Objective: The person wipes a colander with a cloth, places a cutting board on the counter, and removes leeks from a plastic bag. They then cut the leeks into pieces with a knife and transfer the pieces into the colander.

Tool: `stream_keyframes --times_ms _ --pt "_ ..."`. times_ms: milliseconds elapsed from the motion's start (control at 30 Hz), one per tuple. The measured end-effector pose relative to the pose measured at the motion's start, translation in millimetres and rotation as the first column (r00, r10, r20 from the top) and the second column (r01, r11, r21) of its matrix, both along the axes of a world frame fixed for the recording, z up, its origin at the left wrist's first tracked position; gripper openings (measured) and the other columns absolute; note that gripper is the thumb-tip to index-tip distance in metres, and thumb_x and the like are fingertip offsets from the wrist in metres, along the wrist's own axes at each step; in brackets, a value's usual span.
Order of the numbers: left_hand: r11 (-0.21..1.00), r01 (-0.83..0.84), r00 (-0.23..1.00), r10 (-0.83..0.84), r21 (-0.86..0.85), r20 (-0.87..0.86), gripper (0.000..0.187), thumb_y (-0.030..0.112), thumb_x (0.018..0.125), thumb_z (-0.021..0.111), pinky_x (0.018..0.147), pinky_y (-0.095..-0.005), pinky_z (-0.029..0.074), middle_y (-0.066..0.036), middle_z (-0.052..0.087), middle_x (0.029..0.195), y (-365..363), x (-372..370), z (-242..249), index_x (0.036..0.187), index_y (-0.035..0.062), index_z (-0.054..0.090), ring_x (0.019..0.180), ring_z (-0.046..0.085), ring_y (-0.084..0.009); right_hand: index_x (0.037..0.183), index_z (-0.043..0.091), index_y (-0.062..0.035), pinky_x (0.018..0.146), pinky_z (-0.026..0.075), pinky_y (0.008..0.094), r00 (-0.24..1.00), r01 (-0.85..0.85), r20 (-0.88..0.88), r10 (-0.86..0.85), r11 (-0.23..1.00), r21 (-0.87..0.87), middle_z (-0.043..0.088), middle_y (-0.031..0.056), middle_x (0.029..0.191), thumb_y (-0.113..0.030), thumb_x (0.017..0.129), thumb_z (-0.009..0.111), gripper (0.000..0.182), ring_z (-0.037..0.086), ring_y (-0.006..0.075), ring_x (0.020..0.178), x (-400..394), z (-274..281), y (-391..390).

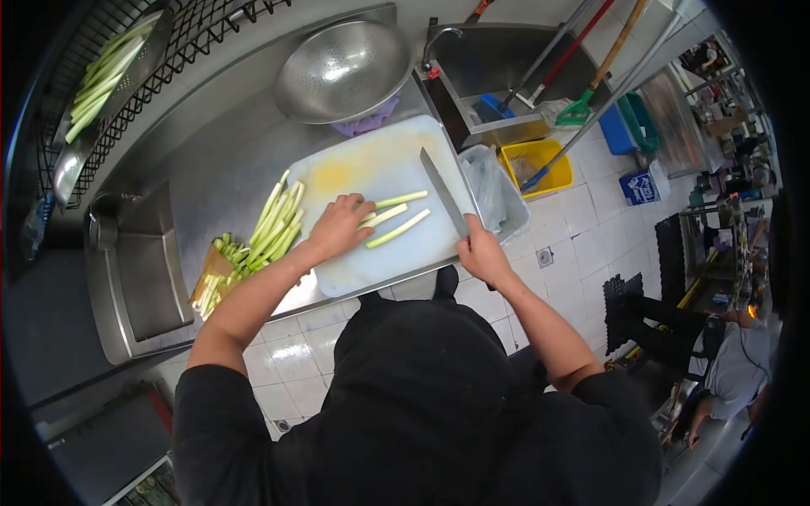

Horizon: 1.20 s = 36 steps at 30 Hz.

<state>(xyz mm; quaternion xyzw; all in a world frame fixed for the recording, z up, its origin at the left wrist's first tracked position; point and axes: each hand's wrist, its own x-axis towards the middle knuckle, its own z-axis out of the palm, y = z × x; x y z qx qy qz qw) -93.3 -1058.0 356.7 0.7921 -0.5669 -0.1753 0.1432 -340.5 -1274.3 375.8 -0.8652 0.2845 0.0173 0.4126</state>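
Note:
A white cutting board (371, 266) with a yellow stain lies on the steel counter. My left hand (339, 223) rests on it, fingers curled over the near ends of celery stalks (386, 216). One more stalk (398, 228) lies just below them, apart from my fingers. My right hand (484, 253) is closed round the handle of a long kitchen knife (443, 190). Its blade lies over the board's right side, pointing away from me, clear of the celery. Left of the board sits a pile of celery stalks (274, 221), with shorter cut pieces (213, 291) nearer the counter's edge.
Behind the board stands a steel colander (344, 72) on a purple cloth (369, 121). A sink basin (152, 278) is at left; more celery (110, 76) lies on a wire rack. To the right are a yellow bucket (553, 179), mop handles and a person (730, 371).

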Motion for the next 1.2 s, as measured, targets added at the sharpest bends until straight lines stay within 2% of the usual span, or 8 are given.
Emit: stream_keyframes --times_ms 267,567,733,833,900,1067,1133,1200 --pt "0.987 -0.131 0.988 0.138 -0.095 0.07 0.03 0.024 0.089 0.072 0.1 -0.0458 0.044 -0.016 0.056 0.128 21 -5 -13 0.115 0.0088 0.071 0.121 0.051 -0.0345 0.136 0.043 0.0013 0.083 0.051 0.0549 1.0 -0.028 -0.011 0.028 1.0 0.014 0.066 0.0301 0.102 -0.011 0.09 0.053 0.049 0.065 0.0474 0.096 14 7 43" --pt "0.897 -0.406 0.91 0.378 -0.178 -0.172 0.023 0.006 0.084 0.072 0.099 -0.044 0.045 -0.017 0.055 0.124 89 -2 -24 0.107 0.0026 0.072 0.112 0.055 -0.0354 0.127 0.045 0.0024 0.079 0.051 0.0569 0.998 -0.037 -0.056 0.033 0.997 -0.072 0.068 0.0307 0.097 -0.015 0.094 0.051 0.038 0.066 0.0481 0.089 8 -6 29" --pt "0.866 -0.477 0.878 0.478 -0.151 -0.033 0.018 0.001 0.084 0.067 0.096 -0.0457 0.046 -0.017 0.059 0.116 121 -2 -6 0.102 0.0007 0.071 0.111 0.057 -0.0374 0.111 0.047 0.0012 0.076 0.051 0.0596 0.971 -0.143 -0.209 0.116 0.982 -0.119 0.068 0.0296 0.084 -0.017 0.099 0.047 0.022 0.067 0.0489 0.082 16 -1 25" --pt "0.807 -0.591 0.778 0.56 0.027 0.285 0.021 0.003 0.084 0.066 0.094 -0.0477 0.046 -0.017 0.063 0.113 119 -1 -2 0.104 0.0027 0.07 0.11 0.058 -0.0382 0.109 0.046 0.0013 0.076 0.05 0.0607 0.972 -0.149 -0.2 0.127 0.984 -0.098 0.068 0.0304 0.083 -0.016 0.1 0.045 0.02 0.066 0.0498 0.082 13 -3 26" --pt "0.779 -0.506 0.794 0.589 -0.371 0.153 0.025 0.004 0.083 0.067 0.093 -0.0486 0.046 -0.016 0.065 0.113 82 -6 -1 0.108 0.0049 0.07 0.109 0.059 -0.0382 0.109 0.046 0.0018 0.077 0.049 0.0616 0.973 -0.15 -0.189 0.129 0.984 -0.096 0.067 0.032 0.084 -0.016 0.1 0.045 0.02 0.066 0.0511 0.083 13 -10 24" --pt "0.888 -0.399 0.91 0.414 -0.23 0.018 0.026 0.007 0.084 0.068 0.095 -0.047 0.047 -0.015 0.068 0.115 -2 -14 -42 0.11 0.0034 0.069 0.108 0.059 -0.0381 0.111 0.046 0.0023 0.079 0.048 0.0623 0.974 -0.136 -0.192 0.124 0.99 -0.05 0.066 0.0343 0.086 -0.015 0.1 0.045 0.02 0.064 0.0532 0.086 15 -9 21" --pt "0.813 -0.506 0.857 0.435 -0.288 -0.277 0.026 0.011 0.085 0.071 0.097 -0.0454 0.047 -0.016 0.068 0.116 -22 -15 -54 0.109 0.0019 0.07 0.109 0.059 -0.0383 0.112 0.046 0.0025 0.08 0.048 0.0623 0.972 -0.124 -0.204 0.113 0.991 -0.044 0.066 0.0348 0.087 -0.015 0.101 0.045 0.021 0.064 0.0537 0.086 17 -7 19" --pt "0.858 -0.435 0.886 0.354 -0.273 -0.301 0.026 0.012 0.085 0.072 0.098 -0.0446 0.047 -0.016 0.069 0.114 -35 -32 -33 0.108 0.0009 0.07 0.109 0.059 -0.0384 0.113 0.047 0.0021 0.08 0.048 0.0621 0.979 -0.113 -0.176 0.105 0.993 -0.034 0.066 0.0351 0.088 -0.016 0.101 0.045 0.022 0.064 0.0537 0.087 14 -10 18"
